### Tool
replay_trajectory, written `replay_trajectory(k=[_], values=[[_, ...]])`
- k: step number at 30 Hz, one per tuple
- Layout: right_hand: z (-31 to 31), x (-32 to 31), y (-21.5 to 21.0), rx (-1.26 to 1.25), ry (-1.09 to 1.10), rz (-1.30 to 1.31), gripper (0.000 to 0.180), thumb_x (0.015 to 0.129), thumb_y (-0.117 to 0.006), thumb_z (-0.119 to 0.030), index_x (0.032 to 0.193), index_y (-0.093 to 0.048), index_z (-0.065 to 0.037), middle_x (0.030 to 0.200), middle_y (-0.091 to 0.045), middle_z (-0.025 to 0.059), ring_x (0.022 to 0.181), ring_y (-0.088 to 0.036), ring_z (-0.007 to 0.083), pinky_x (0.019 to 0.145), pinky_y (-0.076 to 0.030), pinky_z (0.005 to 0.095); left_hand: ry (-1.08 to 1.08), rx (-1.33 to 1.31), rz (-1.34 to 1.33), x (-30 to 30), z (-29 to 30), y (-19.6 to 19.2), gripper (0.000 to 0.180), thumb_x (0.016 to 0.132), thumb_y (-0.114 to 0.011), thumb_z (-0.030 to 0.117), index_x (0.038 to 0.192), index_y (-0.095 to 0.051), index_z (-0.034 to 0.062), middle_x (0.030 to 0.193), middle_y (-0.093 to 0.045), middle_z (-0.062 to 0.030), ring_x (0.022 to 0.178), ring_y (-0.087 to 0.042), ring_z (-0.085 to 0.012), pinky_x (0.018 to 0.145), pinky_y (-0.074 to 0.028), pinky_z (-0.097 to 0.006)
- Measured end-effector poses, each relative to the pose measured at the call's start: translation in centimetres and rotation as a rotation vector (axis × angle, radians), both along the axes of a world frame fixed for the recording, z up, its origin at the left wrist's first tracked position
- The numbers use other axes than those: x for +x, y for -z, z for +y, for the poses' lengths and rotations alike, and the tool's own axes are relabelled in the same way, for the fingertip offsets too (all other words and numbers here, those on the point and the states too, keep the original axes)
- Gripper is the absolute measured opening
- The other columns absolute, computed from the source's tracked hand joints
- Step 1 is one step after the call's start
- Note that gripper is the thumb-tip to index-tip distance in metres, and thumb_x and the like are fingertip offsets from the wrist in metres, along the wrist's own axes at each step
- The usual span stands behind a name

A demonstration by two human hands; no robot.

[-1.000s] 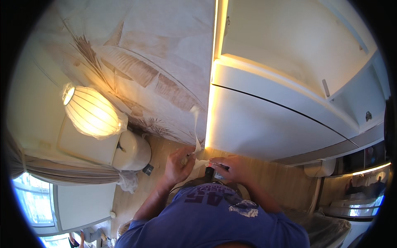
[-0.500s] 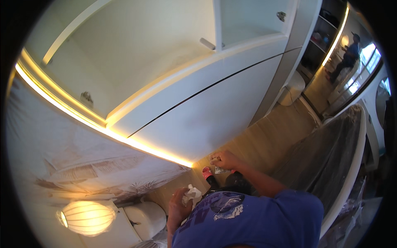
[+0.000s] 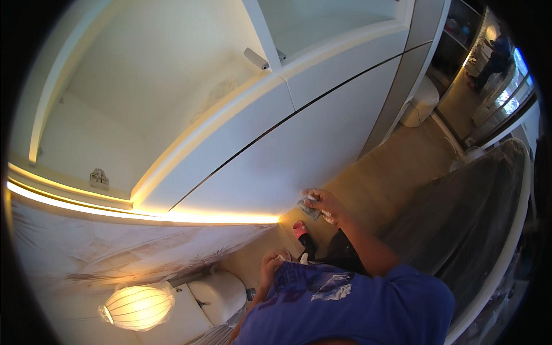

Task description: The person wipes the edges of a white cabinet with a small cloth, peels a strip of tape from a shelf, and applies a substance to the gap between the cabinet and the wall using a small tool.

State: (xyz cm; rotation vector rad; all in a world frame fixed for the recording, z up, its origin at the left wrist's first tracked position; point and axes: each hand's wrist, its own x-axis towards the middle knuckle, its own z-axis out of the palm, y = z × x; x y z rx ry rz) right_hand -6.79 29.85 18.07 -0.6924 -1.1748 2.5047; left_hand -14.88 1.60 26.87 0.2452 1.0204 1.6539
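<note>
Right hand (image 3: pixel 325 206) with a small grey flat piece (image 3: pixel 310 211) between thumb and fingers, the piece hanging over the floor (image 3: pixel 385 178) beside its edge along the white cabinet (image 3: pixel 322 135). The grip of this hand is pinched on the piece; whether the piece is a packet or a folded scrap cannot be told. The left hand (image 3: pixel 272 265) lies close to the hem of the blue shirt (image 3: pixel 362 305), fingers curled; a pale bit shows near the fingertips, but whether this grip pinches it or is merely bent cannot be told. The light strip (image 3: pixel 224 218) ends at the corner of the floor, near a foot in a pinkish-red shoe (image 3: pixel 298 229). For good handling, the piece is probably best held by one edge with light, even pressure, since it looks thin and likely to crease or slip. Keeping it clear of the cabinet's lower edge should spare the white panel from rubbing, and the left hand, if it is to help, would do best to take the opposite edge before any pull is applied.
</note>
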Motion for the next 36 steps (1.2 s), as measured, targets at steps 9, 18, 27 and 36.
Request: replay_trajectory(k=[9, 18, 27, 36], values=[[10.9, -2.8, -20.1, 1.174, 0.200, 0.211, 0.023, 0.095, -0.076, -0.010, 0.116, -0.069, -0.003, 0.091, -0.070, 0.0082, 0.076, -0.063, 0.0163, 0.073, -0.052, 0.0289, -0.531, -0.054, -0.120, -6.5, 5.8, -0.1, 0.014, 0.087, -0.057, 0.022, 0.093, -0.061, 0.0092, 0.080, -0.055, -0.0063, 0.065, -0.053, -0.0190, 0.056, -0.043, -0.033], [16.1, -4.4, -26.2, 1.334, 0.311, 0.252, 0.013, 0.095, -0.076, -0.011, 0.103, -0.069, -0.003, 0.090, -0.073, 0.0097, 0.074, -0.067, 0.0186, 0.067, -0.053, 0.0308, -0.768, -0.188, -0.119, 0.7, 5.5, -0.5, 0.012, 0.085, -0.059, 0.016, 0.094, -0.061, 0.0083, 0.082, -0.057, -0.0063, 0.060, -0.054, -0.0182, 0.051, -0.040, -0.030], [16.3, -8.1, -27.3, 1.592, 0.622, 0.414, 0.016, 0.085, -0.086, -0.011, 0.093, -0.072, -0.008, 0.089, -0.071, 0.0030, 0.077, -0.066, 0.0224, 0.070, -0.050, 0.0349, -0.809, -0.244, -0.181, 7.3, 6.7, 1.3, 0.011, 0.087, -0.061, 0.018, 0.095, -0.062, 0.0098, 0.084, -0.057, -0.0053, 0.064, -0.056, -0.0177, 0.052, -0.040, -0.029], [16.3, -9.5, -27.2, 1.604, 0.847, 0.405, 0.021, 0.079, -0.091, -0.017, 0.089, -0.073, -0.014, 0.089, -0.063, -0.0026, 0.082, -0.059, 0.0167, 0.079, -0.037, 0.0355, -0.925, -0.279, -0.112, 7.8, 6.0, 0.7, 0.012, 0.085, -0.058, 0.015, 0.094, -0.062, 0.0068, 0.084, -0.059, -0.0061, 0.062, -0.058, -0.0184, 0.052, -0.044, -0.029]])
